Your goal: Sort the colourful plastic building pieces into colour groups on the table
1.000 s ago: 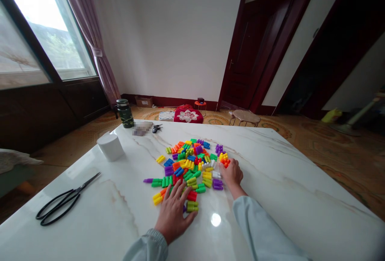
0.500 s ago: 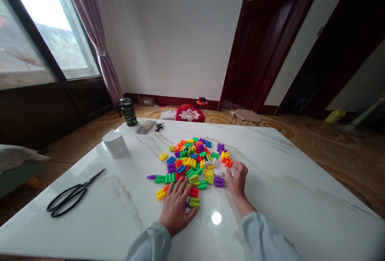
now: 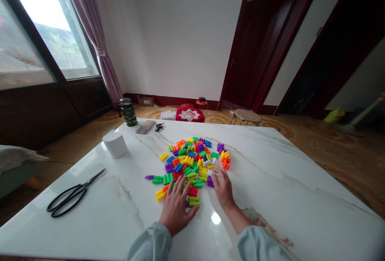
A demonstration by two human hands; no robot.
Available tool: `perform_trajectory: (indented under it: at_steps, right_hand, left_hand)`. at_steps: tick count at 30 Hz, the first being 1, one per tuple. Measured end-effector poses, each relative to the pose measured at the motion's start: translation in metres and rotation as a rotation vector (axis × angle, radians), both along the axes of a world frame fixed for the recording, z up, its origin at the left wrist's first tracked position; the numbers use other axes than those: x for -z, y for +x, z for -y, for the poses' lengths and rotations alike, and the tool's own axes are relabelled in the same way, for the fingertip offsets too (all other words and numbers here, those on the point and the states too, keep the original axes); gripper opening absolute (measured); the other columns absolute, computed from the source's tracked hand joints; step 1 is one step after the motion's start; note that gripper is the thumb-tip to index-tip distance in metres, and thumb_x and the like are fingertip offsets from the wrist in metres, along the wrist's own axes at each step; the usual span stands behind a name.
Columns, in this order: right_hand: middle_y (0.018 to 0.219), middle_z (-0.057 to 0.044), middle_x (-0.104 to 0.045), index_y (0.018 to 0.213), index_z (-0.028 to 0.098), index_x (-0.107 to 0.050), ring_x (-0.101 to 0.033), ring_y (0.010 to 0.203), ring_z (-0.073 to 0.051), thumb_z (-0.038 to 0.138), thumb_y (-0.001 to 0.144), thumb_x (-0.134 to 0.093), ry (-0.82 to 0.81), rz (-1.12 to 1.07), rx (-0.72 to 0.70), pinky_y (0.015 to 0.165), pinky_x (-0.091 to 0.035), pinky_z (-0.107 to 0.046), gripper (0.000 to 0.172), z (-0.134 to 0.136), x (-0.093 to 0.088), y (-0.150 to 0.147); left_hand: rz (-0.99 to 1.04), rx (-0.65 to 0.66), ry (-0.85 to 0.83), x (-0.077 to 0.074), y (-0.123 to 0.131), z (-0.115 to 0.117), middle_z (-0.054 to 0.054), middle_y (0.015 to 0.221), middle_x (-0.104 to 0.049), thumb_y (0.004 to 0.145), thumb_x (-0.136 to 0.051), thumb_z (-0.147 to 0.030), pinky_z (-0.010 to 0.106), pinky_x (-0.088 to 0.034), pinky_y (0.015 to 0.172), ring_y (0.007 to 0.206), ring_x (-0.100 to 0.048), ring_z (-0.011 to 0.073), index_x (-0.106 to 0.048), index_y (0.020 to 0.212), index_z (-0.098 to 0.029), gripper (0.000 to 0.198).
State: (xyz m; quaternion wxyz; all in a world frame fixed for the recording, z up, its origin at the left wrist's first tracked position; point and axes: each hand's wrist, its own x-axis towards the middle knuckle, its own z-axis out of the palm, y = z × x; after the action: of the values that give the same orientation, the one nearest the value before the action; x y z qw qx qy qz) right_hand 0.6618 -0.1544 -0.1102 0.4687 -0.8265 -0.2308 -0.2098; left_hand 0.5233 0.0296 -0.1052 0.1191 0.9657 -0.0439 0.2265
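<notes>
Bright plastic building blocks [image 3: 189,160] lie in a loose heap on the white marbled table [image 3: 126,229]. My left hand [image 3: 177,205] rests palm down on the near side of the heap, fingers spread over several blocks and partly hiding them. An olive-green block [image 3: 194,201] sits beside its thumb. At the heap's right edge is my right hand [image 3: 221,189], its bent fingers apart and against a purple block [image 3: 210,181]. What lies under those fingertips is partly hidden. Just beyond them stand orange blocks [image 3: 226,163] joined to yellow ones [image 3: 224,154].
Black-handled scissors [image 3: 76,193] lie at the left. Behind them stands a white cylinder [image 3: 115,144]. A dark green flask [image 3: 128,112] and keys [image 3: 159,126] are near the far left corner. A stool [image 3: 247,116] stands beyond the far edge.
My right hand has moved left and inward, pushing the purple block and neighbouring blocks toward the heap. The orange blocks have turned slightly. My left hand stays in place.
</notes>
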Motion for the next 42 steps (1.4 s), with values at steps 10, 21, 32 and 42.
perform_trajectory:
  at_steps: [10, 21, 32, 42]
  right_hand:
    - [0.101, -0.007, -0.062, 0.101, 0.020, -0.052, -0.060, 0.072, -0.018, 0.034, 0.074, -0.052, 0.005, -0.187, 0.464, 0.061, -0.045, -0.028, 0.030, 0.037, 0.007, 0.058]
    - [0.095, -0.010, -0.064, 0.092, 0.018, -0.058, -0.059, 0.074, -0.020, 0.027, 0.074, -0.048, -0.054, -0.132, 0.428, 0.067, -0.046, -0.031, 0.023, 0.052, 0.010, 0.083]
    - [0.098, -0.007, -0.062, 0.101, 0.019, -0.060, -0.059, 0.084, -0.017, 0.014, 0.084, -0.043, -0.149, 0.088, -0.029, 0.079, -0.050, -0.030, 0.025, 0.001, -0.023, 0.052]
    - [0.100, -0.004, -0.065, 0.090, 0.021, -0.068, -0.062, 0.092, -0.018, 0.010, 0.081, -0.053, -0.415, -0.137, -0.013, 0.073, -0.046, -0.025, 0.021, -0.030, -0.036, 0.045]
  left_hand:
    - [-0.041, -0.003, -0.006, 0.001, 0.000, 0.000, 0.011, 0.152, -0.037, 0.080, -0.060, -0.049, 0.058, -0.024, 0.114, 0.140, -0.032, 0.0337, -0.039, 0.144, -0.025, 0.072]
    - [-0.012, -0.002, -0.012, -0.002, 0.000, 0.000, 0.010, 0.151, -0.038, 0.079, -0.062, -0.050, 0.056, -0.026, 0.113, 0.138, -0.035, 0.0341, -0.041, 0.143, -0.025, 0.072]
    - [-0.027, -0.005, 0.027, 0.001, -0.001, 0.000, 0.011, 0.153, -0.036, 0.081, -0.060, -0.049, 0.054, -0.023, 0.114, 0.141, -0.031, 0.0330, -0.038, 0.146, -0.024, 0.073]
    - [-0.023, -0.003, 0.004, 0.004, 0.001, -0.001, 0.009, 0.153, -0.036, 0.079, -0.061, -0.050, 0.055, -0.022, 0.115, 0.140, -0.033, 0.0337, -0.039, 0.145, -0.026, 0.073]
